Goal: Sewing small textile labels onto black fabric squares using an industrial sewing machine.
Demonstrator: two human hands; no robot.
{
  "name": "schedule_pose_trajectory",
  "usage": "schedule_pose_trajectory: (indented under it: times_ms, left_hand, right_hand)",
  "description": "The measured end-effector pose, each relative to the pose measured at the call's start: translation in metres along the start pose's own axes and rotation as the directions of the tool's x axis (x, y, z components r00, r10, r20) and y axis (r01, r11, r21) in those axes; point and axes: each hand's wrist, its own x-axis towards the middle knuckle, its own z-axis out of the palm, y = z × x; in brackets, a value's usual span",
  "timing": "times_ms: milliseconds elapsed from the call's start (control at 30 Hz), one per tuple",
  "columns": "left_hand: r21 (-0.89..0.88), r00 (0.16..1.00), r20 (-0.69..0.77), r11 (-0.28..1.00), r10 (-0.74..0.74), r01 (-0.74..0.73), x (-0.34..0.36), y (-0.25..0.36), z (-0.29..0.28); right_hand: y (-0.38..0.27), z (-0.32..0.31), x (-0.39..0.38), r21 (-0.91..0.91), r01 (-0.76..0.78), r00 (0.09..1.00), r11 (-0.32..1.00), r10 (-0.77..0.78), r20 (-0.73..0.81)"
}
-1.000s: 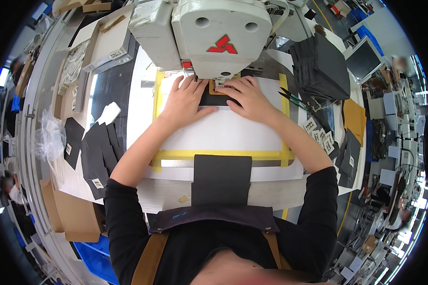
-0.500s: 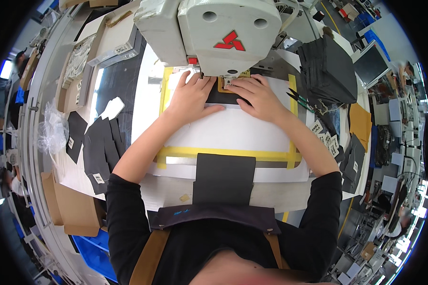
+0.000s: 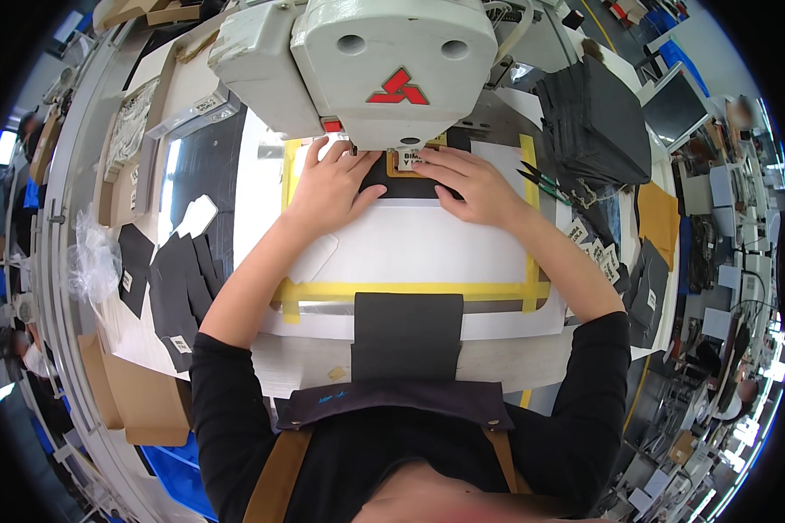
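Note:
My left hand (image 3: 330, 187) lies with fingers spread, its fingertips at the left end of a black flat piece (image 3: 392, 187) under the machine head. My right hand (image 3: 473, 181) rests flat over the piece's right side, fingertips touching a small white printed label (image 3: 407, 160). The label sits inside a yellowish frame (image 3: 393, 167) on the black piece. Beneath both hands is a white sheet (image 3: 410, 248) edged with yellow tape (image 3: 410, 288). A loose white cut piece (image 3: 317, 258) lies by my left wrist. The needle area is partly hidden by the machine head.
A white sewing machine head (image 3: 397, 61) hangs just beyond my hands. On the right are stacked black pieces (image 3: 593, 118), green-handled snips (image 3: 545, 185) and loose labels (image 3: 597, 253). Left are black cut pieces (image 3: 179, 283), a plastic bag (image 3: 96, 257) and an open tray (image 3: 148, 148).
The view has shifted slightly, so the machine head appears lower and further left. More of the label and of the loose white piece shows. Both hands keep nearly the same place on the black piece.

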Motion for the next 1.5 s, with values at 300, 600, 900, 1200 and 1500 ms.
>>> schedule_pose_trajectory:
  times_ms: [300, 600, 900, 1200, 1500]
  left_hand:
    - [-0.012, 1.0, 0.025, 1.0, -0.013, 0.013, 0.002, 0.0, -0.004]
    - [-0.024, 1.0, 0.009, 1.0, 0.008, -0.008, 0.004, 0.002, -0.007]
    - [0.022, 0.987, 0.123, 0.995, -0.101, 0.099, 0.016, -0.008, -0.003]
    - [0.019, 0.992, 0.092, 0.997, -0.081, 0.08, 0.016, -0.017, 0.006]
    - [-0.026, 0.983, 0.151, 0.994, -0.101, 0.106, 0.019, -0.018, -0.001]
  right_hand:
    - [-0.001, 0.005, 0.0, -0.043, 0.041, 0.998, 0.998, -0.043, -0.039]
    - [-0.002, 0.003, -0.001, -0.068, 0.041, 0.991, 0.997, -0.05, -0.127]
    - [0.015, 0.002, 0.009, -0.167, 0.087, 0.963, 0.982, -0.126, -0.239]
    - [0.022, 0.004, 0.011, -0.135, 0.072, 0.969, 0.988, -0.101, -0.227]
    - [0.018, 0.003, 0.011, -0.136, 0.053, 0.972, 0.989, -0.082, -0.218]
